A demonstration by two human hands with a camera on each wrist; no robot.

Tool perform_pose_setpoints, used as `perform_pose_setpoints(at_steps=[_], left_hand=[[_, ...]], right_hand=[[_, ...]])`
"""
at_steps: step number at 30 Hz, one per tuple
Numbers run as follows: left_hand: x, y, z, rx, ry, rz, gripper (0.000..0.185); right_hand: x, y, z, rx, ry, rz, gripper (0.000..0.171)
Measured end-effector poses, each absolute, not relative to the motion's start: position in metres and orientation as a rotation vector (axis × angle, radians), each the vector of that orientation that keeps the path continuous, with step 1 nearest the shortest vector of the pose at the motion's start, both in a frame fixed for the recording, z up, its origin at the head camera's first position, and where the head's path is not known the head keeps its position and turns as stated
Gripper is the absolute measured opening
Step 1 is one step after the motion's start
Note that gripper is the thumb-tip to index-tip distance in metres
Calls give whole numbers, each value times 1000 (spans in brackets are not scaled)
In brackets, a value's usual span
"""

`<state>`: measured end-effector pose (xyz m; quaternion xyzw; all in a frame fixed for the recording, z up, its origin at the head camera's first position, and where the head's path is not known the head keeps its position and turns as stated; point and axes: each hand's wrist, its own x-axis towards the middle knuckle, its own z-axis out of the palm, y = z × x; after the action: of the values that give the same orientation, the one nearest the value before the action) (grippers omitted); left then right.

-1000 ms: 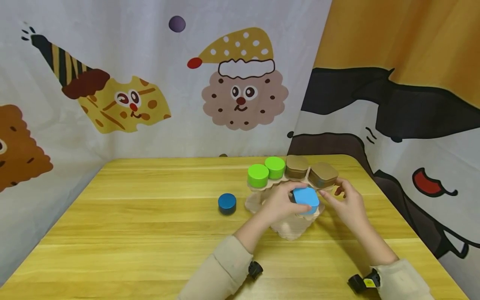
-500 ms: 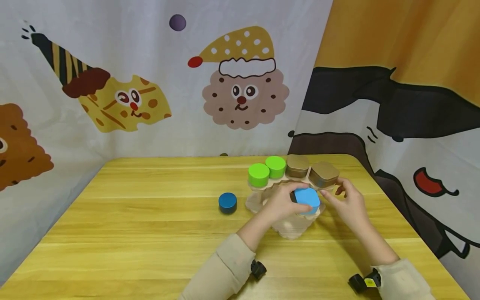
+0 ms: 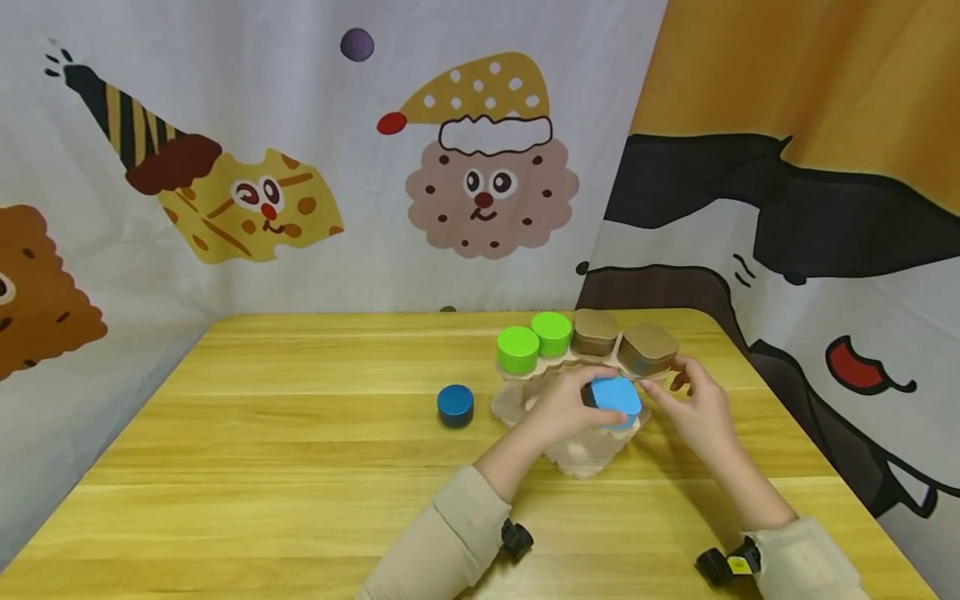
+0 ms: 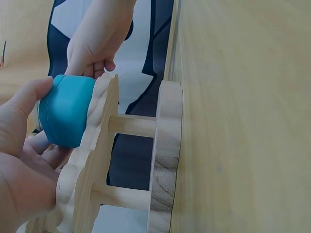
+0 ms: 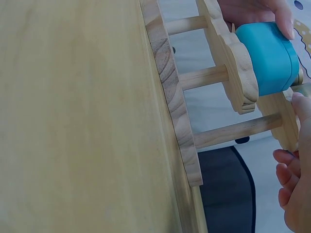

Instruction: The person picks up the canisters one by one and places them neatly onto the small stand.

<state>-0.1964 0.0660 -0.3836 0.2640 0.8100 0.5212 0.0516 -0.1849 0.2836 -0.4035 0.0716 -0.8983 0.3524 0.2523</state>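
A light blue rounded-square tin (image 3: 617, 398) stands on the lower tier of a tiered wooden stand (image 4: 167, 145). My left hand (image 3: 562, 408) holds it from the left, thumb and fingers on opposite sides. In the left wrist view, the tin's (image 4: 70, 111) base meets the scalloped shelf. A dark thing, mostly hidden, shows between the left hand and the tin. To the right, my right hand (image 3: 699, 412) pinches the right end of the stand's upper tier, just below a brown tin (image 3: 647, 348). The right wrist view shows the right hand's (image 5: 296, 179) thumb and fingers about that shelf.
Two green round tins (image 3: 517, 350) and another brown tin (image 3: 595, 332) line the upper tier. A dark blue round tin (image 3: 455, 406) stands on the wooden table (image 3: 262, 467), left of the stand. Behind the table hangs a printed curtain (image 3: 300, 83).
The blue tin has shifted slightly to the right and turned a little in my left hand. My right hand keeps its place at the upper tier.
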Motion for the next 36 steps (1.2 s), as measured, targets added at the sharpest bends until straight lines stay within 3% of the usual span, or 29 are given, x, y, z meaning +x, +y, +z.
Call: perform_pose_setpoints(at_steps=[20,36], left_hand=[[-172,34,-370,978,2665,1424,72],[-154,-34,-371,981,2541,1567,59]], right_hand=[[-184,282,-402,180,-2436,964,41],[-185,283,-404,184,-2437,956,42]])
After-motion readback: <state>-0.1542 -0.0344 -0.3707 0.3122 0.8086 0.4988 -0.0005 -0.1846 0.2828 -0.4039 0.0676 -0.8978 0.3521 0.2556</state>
